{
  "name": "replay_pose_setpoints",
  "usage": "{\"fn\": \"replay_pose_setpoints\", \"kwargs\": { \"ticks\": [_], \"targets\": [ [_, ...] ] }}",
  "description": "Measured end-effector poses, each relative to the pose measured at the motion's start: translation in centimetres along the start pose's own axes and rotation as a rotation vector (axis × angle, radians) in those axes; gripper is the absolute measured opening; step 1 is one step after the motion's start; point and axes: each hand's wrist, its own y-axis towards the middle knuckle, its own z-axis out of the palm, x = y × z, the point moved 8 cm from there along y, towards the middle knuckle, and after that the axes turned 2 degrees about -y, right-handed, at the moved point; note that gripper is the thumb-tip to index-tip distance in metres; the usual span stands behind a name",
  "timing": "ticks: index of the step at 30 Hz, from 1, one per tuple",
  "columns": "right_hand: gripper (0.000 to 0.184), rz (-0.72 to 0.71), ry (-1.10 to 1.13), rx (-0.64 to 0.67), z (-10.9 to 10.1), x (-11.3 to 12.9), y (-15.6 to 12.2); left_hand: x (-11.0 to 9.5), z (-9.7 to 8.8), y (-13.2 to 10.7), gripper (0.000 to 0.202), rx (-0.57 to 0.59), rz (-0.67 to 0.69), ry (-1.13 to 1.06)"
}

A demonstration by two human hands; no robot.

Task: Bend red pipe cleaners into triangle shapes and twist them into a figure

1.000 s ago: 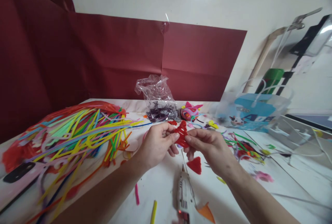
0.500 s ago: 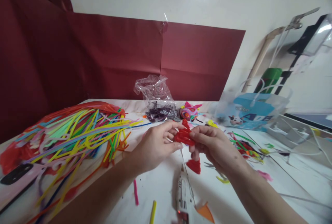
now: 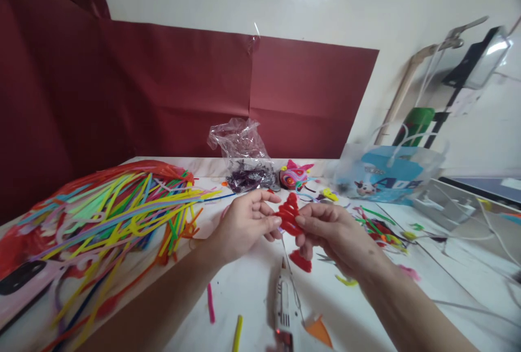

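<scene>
Over the middle of the white table, a red pipe cleaner piece (image 3: 289,215), folded back and forth into a rough triangle, is between both hands. My left hand (image 3: 247,225) pinches its left edge, with the thumb low and the index finger curved above. My right hand (image 3: 331,227) grips its right edge between thumb and fingers. Just below lies a second red fuzzy triangle (image 3: 300,261), partly behind my right fingertips. Nearer to me is a white glue gun (image 3: 286,303) with a small red light, its nozzle pointing away.
A heap of coloured pipe cleaners (image 3: 134,205) spreads at left beside a pink phone (image 3: 24,287). Behind are a clear plastic bag (image 3: 244,151) and a pink fuzzy mask-like head (image 3: 295,175). Scissors (image 3: 325,258), an orange piece (image 3: 319,332), scraps and a blue-white bag (image 3: 391,175) lie rightward.
The red piece has turned more upright and its folds show more clearly. My left fingers have loosened and shifted slightly at its left edge. The view has swung a little to the right.
</scene>
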Motion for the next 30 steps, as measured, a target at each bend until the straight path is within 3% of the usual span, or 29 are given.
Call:
{"fn": "replay_pose_setpoints", "kwargs": {
  "ticks": [2,6,8,11,13,15,19,24,30],
  "targets": [
    [0.024,-0.067,-0.008,-0.027,-0.2,0.6,-0.1,0.9,0.0,0.2,0.018,-0.003,-0.038,-0.154],
    [0.023,-0.204,-0.034,-0.159,-1.3,1.9,-0.4,3.7,1.2,-0.1,0.003,0.028,-0.295,-0.580],
    [0.023,-0.215,-0.062,-0.118,-0.9,2.0,-0.5,4.7,2.3,-0.6,0.002,0.053,-0.413,-0.702],
    [0.015,-0.194,-0.096,0.007,0.1,1.5,-0.4,5.7,4.0,-1.4,0.003,0.137,-0.539,-0.721],
    [0.020,-0.180,-0.089,-0.002,-0.1,1.2,-0.3,6.2,4.3,-1.6,0.009,0.177,-0.585,-0.628],
    [0.024,-0.167,-0.083,-0.054,-0.7,1.0,-0.2,6.4,3.6,-1.3,0.019,0.145,-0.555,-0.501],
    [0.026,-0.125,-0.155,-0.139,-1.8,0.5,-0.1,4.7,1.2,-0.2,0.026,0.012,-0.306,-0.274],
    [0.028,-0.101,-0.212,-0.182,-2.4,0.1,-0.2,2.8,2.1,-0.2,0.034,0.126,-0.114,-0.007],
    [0.026,-0.060,-0.348,-0.058,-1.5,0.3,-0.7,3.1,2.1,-0.5,0.005,0.065,-0.109,0.141]
  ]
}}
